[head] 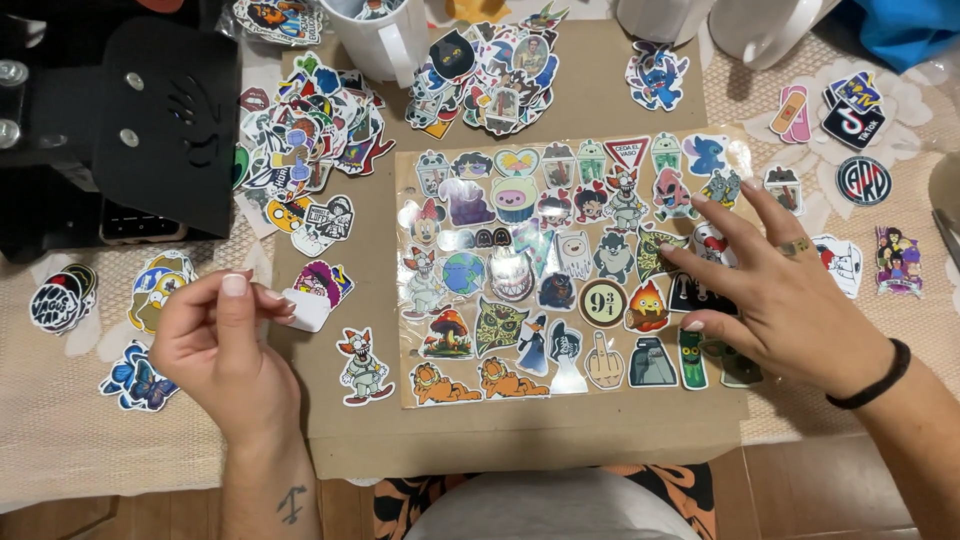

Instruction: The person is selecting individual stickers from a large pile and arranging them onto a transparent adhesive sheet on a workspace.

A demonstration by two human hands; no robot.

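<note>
Left hand [225, 345] fingers pinch a small white sticker [306, 309], left of the clear sheet [570, 270]; right hand [770, 290] fingers spread flat on it. I'd lower the sticker squarely.

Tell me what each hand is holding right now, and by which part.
The left hand pinches a small white sticker by its left edge between its fingers. The right hand holds nothing; it rests spread on the clear sticker sheet.

glossy clear plastic sheet [420, 390], matt brown cardboard [520, 435]
</note>
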